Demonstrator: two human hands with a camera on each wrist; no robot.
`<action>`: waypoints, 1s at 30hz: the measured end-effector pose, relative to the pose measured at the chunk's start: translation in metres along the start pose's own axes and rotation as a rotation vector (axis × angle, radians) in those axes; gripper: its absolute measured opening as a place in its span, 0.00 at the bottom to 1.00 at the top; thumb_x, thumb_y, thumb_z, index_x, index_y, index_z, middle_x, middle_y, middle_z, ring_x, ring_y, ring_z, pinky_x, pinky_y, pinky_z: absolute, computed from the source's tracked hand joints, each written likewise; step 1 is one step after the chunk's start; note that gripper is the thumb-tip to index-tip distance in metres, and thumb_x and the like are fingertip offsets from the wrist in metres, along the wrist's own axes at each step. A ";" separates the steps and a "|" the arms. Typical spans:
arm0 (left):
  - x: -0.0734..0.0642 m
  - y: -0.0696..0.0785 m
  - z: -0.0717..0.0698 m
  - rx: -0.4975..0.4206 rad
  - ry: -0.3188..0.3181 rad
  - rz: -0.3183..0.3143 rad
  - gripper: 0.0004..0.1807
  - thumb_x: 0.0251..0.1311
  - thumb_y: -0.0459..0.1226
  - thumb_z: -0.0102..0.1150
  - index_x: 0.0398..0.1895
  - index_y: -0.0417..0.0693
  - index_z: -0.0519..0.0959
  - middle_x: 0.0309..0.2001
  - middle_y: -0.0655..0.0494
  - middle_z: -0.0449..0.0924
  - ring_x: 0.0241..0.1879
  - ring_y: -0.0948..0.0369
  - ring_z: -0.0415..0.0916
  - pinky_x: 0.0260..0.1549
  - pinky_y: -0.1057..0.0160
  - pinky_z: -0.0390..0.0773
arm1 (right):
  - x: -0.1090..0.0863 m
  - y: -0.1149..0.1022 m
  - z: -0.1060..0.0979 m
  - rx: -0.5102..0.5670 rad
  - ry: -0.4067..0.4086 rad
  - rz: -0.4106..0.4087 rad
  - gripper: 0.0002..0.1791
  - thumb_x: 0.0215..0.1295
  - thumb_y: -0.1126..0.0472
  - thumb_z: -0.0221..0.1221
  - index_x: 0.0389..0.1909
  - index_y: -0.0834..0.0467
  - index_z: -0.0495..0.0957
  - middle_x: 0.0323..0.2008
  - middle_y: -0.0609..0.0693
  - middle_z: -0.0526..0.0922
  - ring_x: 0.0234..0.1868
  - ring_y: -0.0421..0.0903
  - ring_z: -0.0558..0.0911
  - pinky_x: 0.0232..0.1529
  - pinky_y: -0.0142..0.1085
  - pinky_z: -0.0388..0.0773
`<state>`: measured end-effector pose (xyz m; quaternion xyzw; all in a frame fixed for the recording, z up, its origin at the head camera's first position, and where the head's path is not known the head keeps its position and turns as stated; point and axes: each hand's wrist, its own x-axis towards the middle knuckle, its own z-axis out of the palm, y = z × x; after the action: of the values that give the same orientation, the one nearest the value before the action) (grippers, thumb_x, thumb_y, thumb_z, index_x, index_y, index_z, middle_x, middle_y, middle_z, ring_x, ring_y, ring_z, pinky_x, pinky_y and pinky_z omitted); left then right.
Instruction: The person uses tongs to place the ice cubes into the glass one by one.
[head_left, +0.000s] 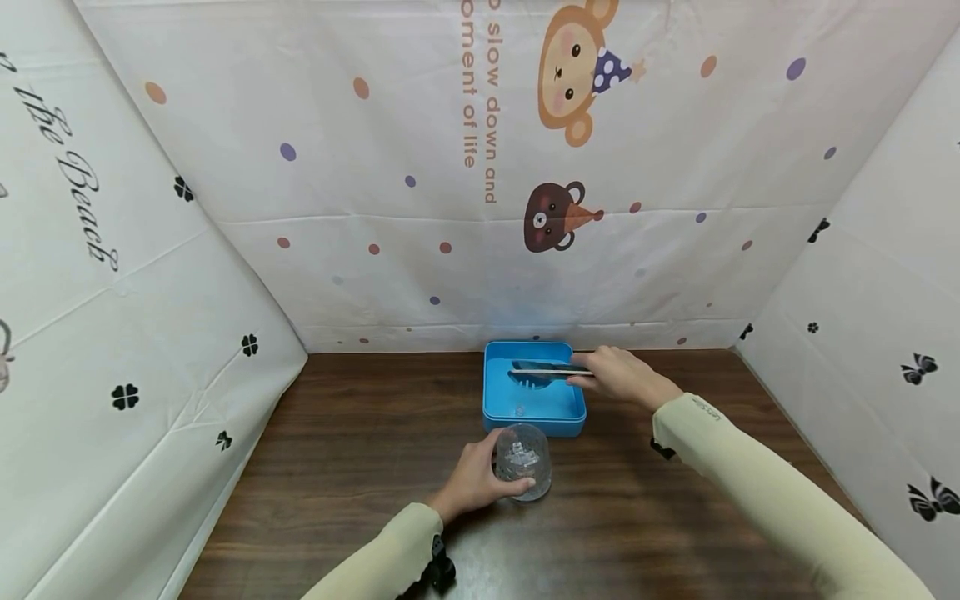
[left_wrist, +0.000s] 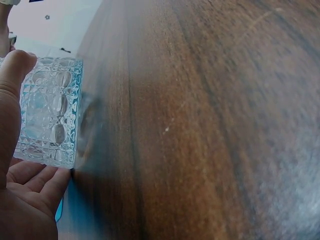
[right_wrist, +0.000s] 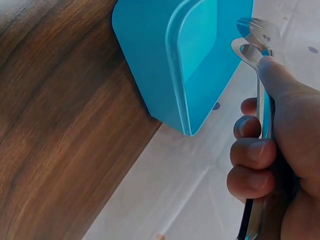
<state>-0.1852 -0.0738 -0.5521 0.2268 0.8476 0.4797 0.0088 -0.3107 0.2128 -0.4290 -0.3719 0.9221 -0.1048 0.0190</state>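
Note:
My left hand (head_left: 474, 477) holds a clear patterned glass (head_left: 536, 479) on the table, its thumb on the near side and fingers on the far side. In the left wrist view, the raised pattern of the glass (left_wrist: 55, 107) shows between thumb and fingers. Something clear and shiny shows in the glass, too unclear to name. My right hand (head_left: 621, 375) grips metal tongs (head_left: 551, 372) over a blue rectangular container (head_left: 547, 423). In the right wrist view, the tongs (right_wrist: 259, 75) have one fork-like end and one spoon-like end, with nothing visible between them. A small clear piece (head_left: 520, 410) lies in the container.
The dark wooden table (head_left: 360, 467) runs back to a printed white cloth (head_left: 420, 275) behind the container. More white cloth hangs at the left (head_left: 180, 450) and the right (head_left: 862, 333). The container stands just beyond the glass, near the back edge.

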 end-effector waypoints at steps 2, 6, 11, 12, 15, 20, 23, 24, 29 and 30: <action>0.000 0.000 0.000 0.002 -0.001 -0.001 0.44 0.54 0.58 0.75 0.71 0.52 0.70 0.54 0.58 0.83 0.47 0.68 0.81 0.44 0.65 0.82 | 0.000 0.000 0.001 0.000 -0.007 -0.005 0.12 0.75 0.52 0.62 0.45 0.57 0.82 0.19 0.40 0.73 0.18 0.34 0.73 0.26 0.34 0.77; 0.000 0.000 0.000 -0.002 -0.005 -0.007 0.44 0.54 0.58 0.74 0.71 0.52 0.70 0.54 0.58 0.83 0.47 0.68 0.81 0.45 0.65 0.81 | 0.001 -0.001 0.002 -0.004 -0.017 -0.017 0.13 0.74 0.52 0.62 0.46 0.58 0.82 0.20 0.40 0.73 0.17 0.34 0.73 0.25 0.34 0.76; 0.000 0.001 0.000 -0.010 -0.008 -0.013 0.44 0.54 0.58 0.75 0.71 0.52 0.70 0.55 0.58 0.82 0.48 0.67 0.81 0.46 0.64 0.81 | 0.002 -0.003 0.002 -0.029 -0.029 -0.031 0.15 0.73 0.51 0.63 0.47 0.60 0.82 0.22 0.41 0.75 0.19 0.34 0.73 0.26 0.33 0.75; 0.000 0.001 0.000 -0.012 -0.008 -0.014 0.44 0.54 0.58 0.75 0.71 0.52 0.69 0.55 0.58 0.82 0.48 0.67 0.81 0.46 0.64 0.81 | 0.003 -0.003 0.002 -0.037 -0.033 -0.035 0.16 0.73 0.51 0.63 0.48 0.60 0.83 0.22 0.41 0.75 0.19 0.34 0.73 0.26 0.33 0.75; -0.001 0.001 0.000 -0.016 -0.009 -0.017 0.44 0.54 0.58 0.75 0.71 0.52 0.69 0.55 0.58 0.82 0.49 0.67 0.81 0.46 0.64 0.81 | 0.005 -0.005 0.004 -0.055 -0.051 -0.046 0.17 0.73 0.51 0.63 0.49 0.61 0.83 0.23 0.41 0.76 0.20 0.35 0.73 0.26 0.34 0.75; -0.001 0.000 0.000 -0.013 -0.011 -0.020 0.44 0.54 0.59 0.74 0.71 0.52 0.69 0.55 0.58 0.82 0.48 0.67 0.81 0.46 0.64 0.81 | 0.008 -0.008 0.009 -0.051 -0.086 -0.055 0.13 0.73 0.51 0.64 0.43 0.58 0.83 0.21 0.40 0.72 0.19 0.36 0.71 0.23 0.32 0.71; -0.001 0.000 0.000 -0.004 -0.011 -0.021 0.44 0.55 0.59 0.74 0.71 0.52 0.69 0.55 0.58 0.82 0.48 0.67 0.81 0.46 0.64 0.81 | 0.009 -0.010 0.013 -0.054 -0.084 -0.070 0.11 0.72 0.52 0.64 0.41 0.57 0.82 0.20 0.40 0.71 0.18 0.36 0.69 0.22 0.32 0.69; -0.001 0.000 0.000 -0.003 -0.011 -0.022 0.44 0.55 0.59 0.74 0.71 0.52 0.69 0.55 0.57 0.82 0.48 0.67 0.81 0.46 0.64 0.82 | 0.009 -0.010 0.014 -0.058 -0.083 -0.076 0.11 0.72 0.52 0.65 0.40 0.57 0.82 0.19 0.41 0.70 0.18 0.36 0.69 0.22 0.32 0.68; -0.001 0.000 0.000 -0.004 -0.010 -0.018 0.44 0.55 0.58 0.74 0.71 0.51 0.69 0.55 0.57 0.82 0.48 0.67 0.81 0.46 0.64 0.82 | 0.010 -0.012 0.017 -0.081 -0.105 -0.073 0.13 0.71 0.51 0.65 0.42 0.58 0.83 0.18 0.41 0.70 0.17 0.36 0.69 0.21 0.31 0.66; -0.001 0.000 0.000 -0.004 -0.009 -0.018 0.44 0.55 0.58 0.74 0.71 0.52 0.69 0.55 0.57 0.83 0.48 0.67 0.81 0.46 0.64 0.82 | 0.010 -0.013 0.017 -0.084 -0.112 -0.066 0.14 0.71 0.51 0.65 0.43 0.58 0.83 0.19 0.41 0.70 0.17 0.37 0.69 0.21 0.32 0.66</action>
<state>-0.1848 -0.0741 -0.5521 0.2214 0.8485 0.4804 0.0175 -0.3072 0.1941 -0.4424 -0.4076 0.9105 -0.0457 0.0516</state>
